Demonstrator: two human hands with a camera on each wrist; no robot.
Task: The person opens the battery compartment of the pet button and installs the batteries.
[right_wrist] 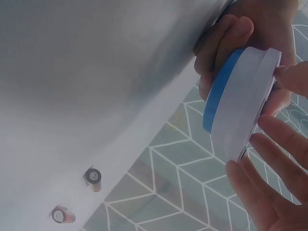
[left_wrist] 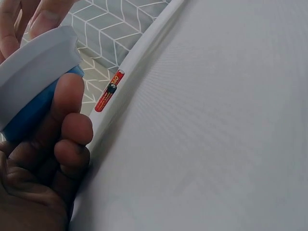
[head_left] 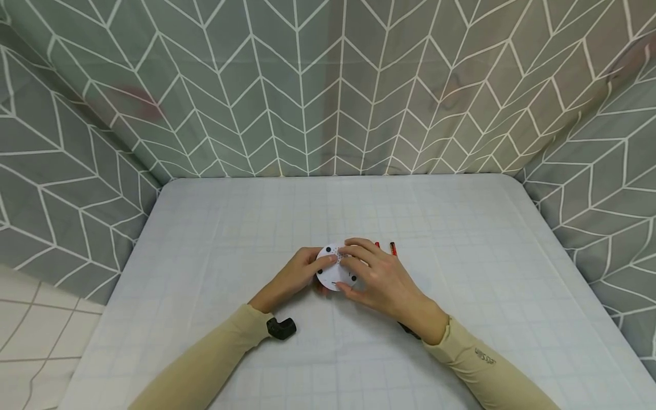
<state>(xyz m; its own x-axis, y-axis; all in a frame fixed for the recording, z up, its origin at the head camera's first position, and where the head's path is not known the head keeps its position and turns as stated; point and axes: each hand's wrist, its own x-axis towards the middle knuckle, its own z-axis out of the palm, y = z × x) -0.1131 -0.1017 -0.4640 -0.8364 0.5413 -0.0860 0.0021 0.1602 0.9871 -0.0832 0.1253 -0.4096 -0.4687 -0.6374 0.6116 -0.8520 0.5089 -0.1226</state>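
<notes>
A round device (head_left: 328, 283) with a white body and a blue base is between the hands, above the table. Its flat white face shows black dots and a cluster of small holes. My left hand (head_left: 298, 270) grips it from the left, thumb over the face and fingers curled beneath the blue base (right_wrist: 222, 91). Reaching in from the right, my right hand (head_left: 376, 276) rests its spread fingertips on the white face and at its edge. Part of the face is hidden by both hands. Just past the right hand are two red and black batteries (head_left: 393, 248).
The white table (head_left: 256, 210) has a faint grid and rounded far corners. A grey curtain (head_left: 318, 85) with white zigzag lines hangs behind it and along both sides. Tiled floor (head_left: 41, 336) shows at the left. A black wrist device (head_left: 281, 328) sits by the left cuff.
</notes>
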